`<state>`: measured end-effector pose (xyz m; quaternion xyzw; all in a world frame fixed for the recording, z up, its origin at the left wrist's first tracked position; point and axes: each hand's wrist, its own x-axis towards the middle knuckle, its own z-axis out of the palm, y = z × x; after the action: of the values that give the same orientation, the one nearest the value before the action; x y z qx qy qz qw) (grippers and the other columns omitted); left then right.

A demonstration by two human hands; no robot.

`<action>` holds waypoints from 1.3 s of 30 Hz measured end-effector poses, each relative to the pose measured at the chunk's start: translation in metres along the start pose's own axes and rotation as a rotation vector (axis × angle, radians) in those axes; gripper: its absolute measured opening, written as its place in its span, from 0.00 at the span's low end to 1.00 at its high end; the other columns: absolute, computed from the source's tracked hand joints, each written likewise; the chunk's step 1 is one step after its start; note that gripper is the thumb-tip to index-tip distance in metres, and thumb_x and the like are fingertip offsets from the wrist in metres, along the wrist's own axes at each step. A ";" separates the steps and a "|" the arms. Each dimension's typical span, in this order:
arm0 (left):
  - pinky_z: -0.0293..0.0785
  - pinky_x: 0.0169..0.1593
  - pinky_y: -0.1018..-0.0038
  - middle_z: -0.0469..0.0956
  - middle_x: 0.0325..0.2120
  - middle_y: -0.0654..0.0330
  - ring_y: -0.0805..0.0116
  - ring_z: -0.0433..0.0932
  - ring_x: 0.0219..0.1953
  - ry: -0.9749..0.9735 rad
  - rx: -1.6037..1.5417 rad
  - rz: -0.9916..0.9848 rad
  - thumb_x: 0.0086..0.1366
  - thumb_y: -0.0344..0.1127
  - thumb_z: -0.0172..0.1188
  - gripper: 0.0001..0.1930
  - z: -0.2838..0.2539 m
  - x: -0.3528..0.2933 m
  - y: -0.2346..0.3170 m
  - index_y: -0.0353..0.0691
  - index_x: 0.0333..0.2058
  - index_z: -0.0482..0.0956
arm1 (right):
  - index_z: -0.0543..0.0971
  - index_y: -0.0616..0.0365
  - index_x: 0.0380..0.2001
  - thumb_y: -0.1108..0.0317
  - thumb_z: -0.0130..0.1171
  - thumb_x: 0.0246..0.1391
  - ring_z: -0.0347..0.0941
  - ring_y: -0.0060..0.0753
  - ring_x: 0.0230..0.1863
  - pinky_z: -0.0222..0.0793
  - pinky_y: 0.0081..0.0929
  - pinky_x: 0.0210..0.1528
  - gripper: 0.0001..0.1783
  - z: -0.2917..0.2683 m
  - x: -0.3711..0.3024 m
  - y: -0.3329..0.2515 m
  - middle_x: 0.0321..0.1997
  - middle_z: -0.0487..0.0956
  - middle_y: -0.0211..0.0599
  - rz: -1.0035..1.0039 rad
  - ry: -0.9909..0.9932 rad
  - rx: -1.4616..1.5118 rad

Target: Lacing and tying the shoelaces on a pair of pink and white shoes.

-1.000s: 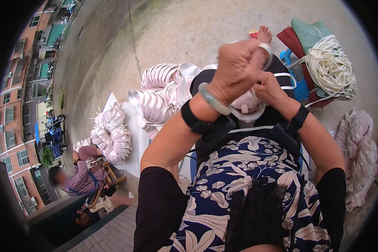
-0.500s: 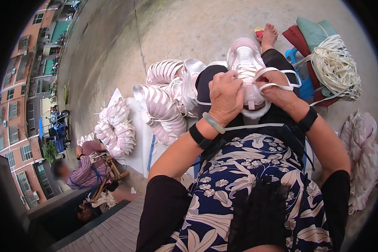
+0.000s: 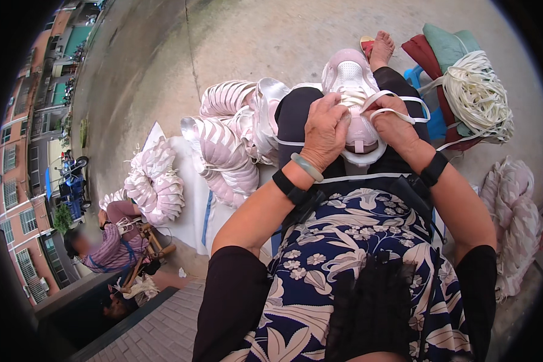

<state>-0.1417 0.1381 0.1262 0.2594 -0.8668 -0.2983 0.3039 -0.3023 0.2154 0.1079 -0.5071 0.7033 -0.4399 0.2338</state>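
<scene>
A pale pink and white sneaker (image 3: 350, 65) rests on my lap, toe pointing away, with white lacing across its middle. My left hand (image 3: 326, 130) is closed on the sneaker's left side by the eyelets, thumb and fingers pressed together. On the opposite side, my right hand (image 3: 396, 128) pinches a flat white shoelace (image 3: 421, 101), which loops out to the right above the knuckles. The fingertips of both hands partly cover the lacing and the upper eyelets.
Strung bundles of pink-white shoe uppers (image 3: 226, 160) lie to my left on white sheeting (image 3: 184, 163). A hank of white laces (image 3: 479, 96) hangs over a blue stool (image 3: 438, 120) at right. Wrapped pieces (image 3: 513, 211) lie lower right. Another person (image 3: 117, 244) sits far left.
My right fingers have moved down and left, closer to the eyelets, with the lace still in them. The left hand stays at the sneaker's side. The whole view has shifted slightly.
</scene>
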 end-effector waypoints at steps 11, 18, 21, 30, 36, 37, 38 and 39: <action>0.68 0.45 0.67 0.73 0.41 0.53 0.55 0.71 0.40 0.007 -0.017 0.017 0.51 0.26 0.59 0.07 0.002 -0.002 -0.004 0.37 0.31 0.76 | 0.74 0.60 0.22 0.73 0.54 0.43 0.72 0.47 0.27 0.67 0.36 0.31 0.03 0.003 -0.003 -0.007 0.24 0.74 0.46 -0.143 0.019 -0.133; 0.68 0.45 0.67 0.73 0.41 0.53 0.54 0.71 0.40 0.002 -0.029 0.026 0.50 0.26 0.59 0.06 0.004 -0.002 -0.006 0.37 0.30 0.76 | 0.73 0.61 0.21 0.71 0.56 0.43 0.72 0.47 0.27 0.67 0.36 0.32 0.05 0.011 -0.005 -0.005 0.23 0.74 0.46 -0.035 0.077 -0.057; 0.68 0.45 0.67 0.72 0.41 0.53 0.54 0.71 0.40 -0.008 -0.054 0.005 0.50 0.26 0.60 0.06 0.003 -0.003 -0.005 0.37 0.29 0.76 | 0.75 0.60 0.21 0.71 0.55 0.43 0.72 0.46 0.28 0.67 0.36 0.32 0.04 0.009 -0.004 -0.006 0.24 0.75 0.45 0.039 -0.007 -0.022; 0.68 0.45 0.67 0.70 0.43 0.51 0.54 0.70 0.41 -0.011 0.053 0.031 0.49 0.26 0.60 0.06 0.008 -0.001 -0.001 0.36 0.27 0.73 | 0.75 0.60 0.21 0.72 0.55 0.44 0.72 0.45 0.29 0.67 0.36 0.32 0.04 0.011 -0.005 -0.011 0.25 0.75 0.45 0.034 -0.019 -0.142; 0.67 0.48 0.71 0.69 0.45 0.49 0.58 0.71 0.43 -0.020 -0.182 -0.120 0.51 0.24 0.57 0.03 -0.003 0.006 0.002 0.35 0.26 0.71 | 0.73 0.60 0.42 0.73 0.55 0.44 0.72 0.43 0.29 0.67 0.36 0.32 0.18 -0.015 -0.014 -0.013 0.28 0.74 0.44 -0.086 0.032 0.123; 0.67 0.49 0.70 0.69 0.46 0.48 0.58 0.71 0.44 0.010 -0.158 -0.089 0.51 0.24 0.56 0.03 -0.011 0.005 -0.003 0.35 0.25 0.71 | 0.67 0.61 0.52 0.75 0.56 0.43 0.73 0.43 0.35 0.69 0.34 0.37 0.28 -0.021 -0.015 -0.011 0.34 0.75 0.43 -0.122 0.049 0.122; 0.66 0.50 0.69 0.69 0.46 0.48 0.57 0.71 0.45 0.021 -0.134 -0.081 0.52 0.25 0.55 0.02 -0.023 0.003 -0.011 0.35 0.25 0.71 | 0.67 0.61 0.52 0.75 0.56 0.43 0.73 0.43 0.35 0.69 0.34 0.37 0.28 -0.027 -0.017 -0.008 0.34 0.75 0.43 -0.119 0.054 0.122; 0.65 0.52 0.63 0.69 0.45 0.42 0.49 0.70 0.45 0.052 -0.084 -0.058 0.52 0.24 0.54 0.03 -0.037 -0.004 -0.020 0.35 0.24 0.69 | 0.67 0.62 0.52 0.75 0.56 0.43 0.72 0.43 0.39 0.68 0.33 0.41 0.29 -0.034 -0.019 -0.005 0.38 0.74 0.44 -0.230 0.144 0.011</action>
<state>-0.1085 0.1135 0.1353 0.2790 -0.8374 -0.3365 0.3281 -0.3193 0.2456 0.1268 -0.5503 0.6531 -0.5029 0.1333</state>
